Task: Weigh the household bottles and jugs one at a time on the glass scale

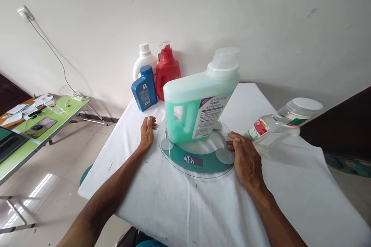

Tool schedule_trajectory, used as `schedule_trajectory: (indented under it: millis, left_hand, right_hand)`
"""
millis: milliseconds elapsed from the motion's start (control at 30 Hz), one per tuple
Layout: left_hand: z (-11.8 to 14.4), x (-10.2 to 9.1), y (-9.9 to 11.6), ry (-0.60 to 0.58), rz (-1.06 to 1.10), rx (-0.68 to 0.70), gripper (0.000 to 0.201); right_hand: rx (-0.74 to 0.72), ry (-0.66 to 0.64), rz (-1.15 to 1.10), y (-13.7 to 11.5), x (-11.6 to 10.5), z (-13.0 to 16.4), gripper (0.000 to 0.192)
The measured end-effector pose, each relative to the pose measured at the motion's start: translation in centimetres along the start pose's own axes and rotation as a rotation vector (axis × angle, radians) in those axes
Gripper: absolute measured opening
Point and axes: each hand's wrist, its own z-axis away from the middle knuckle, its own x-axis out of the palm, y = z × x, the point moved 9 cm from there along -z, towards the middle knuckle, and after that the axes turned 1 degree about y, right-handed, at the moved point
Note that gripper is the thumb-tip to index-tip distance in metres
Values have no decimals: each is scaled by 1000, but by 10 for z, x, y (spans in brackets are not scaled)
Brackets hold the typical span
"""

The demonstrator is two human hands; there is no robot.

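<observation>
A large green jug of liquid detergent [182, 94] with a clear cap and a built-in handle stands upright on a round glass scale [185, 155]. The scale's lit display [193, 160] appears upside down from here. My left hand [147, 133] rests on the cloth just left of the scale, thumb up and fingers stretched forward, holding nothing. On the other side, my right hand [246, 158] lies at the scale's right edge, its fingers extended toward the glass. Whether those fingertips touch the rim I cannot tell. Neither hand touches the jug.
Behind my left hand stand a blue bottle [144, 90], a red jug [168, 69] and a white bottle [143, 60]. Clear jars with white lids [304, 103] are at the right. White cloth [179, 208] covers the table. A green desk [55, 125] stands far left.
</observation>
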Motion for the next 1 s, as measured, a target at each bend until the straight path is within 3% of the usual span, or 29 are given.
schedule_trajectory:
  millis: [567, 800, 1000]
  left_hand:
    - [6, -7, -6, -23, 41, -29, 82]
    - [-3, 9, -1, -96, -27, -94, 54]
    - [3, 30, 15, -73, -151, 61, 35]
  right_hand:
    - [-17, 0, -22, 1, 1, 0, 65]
    - [-25, 2, -15, 3, 3, -1, 65]
    - [-34, -3, -9, 2, 2, 0, 65]
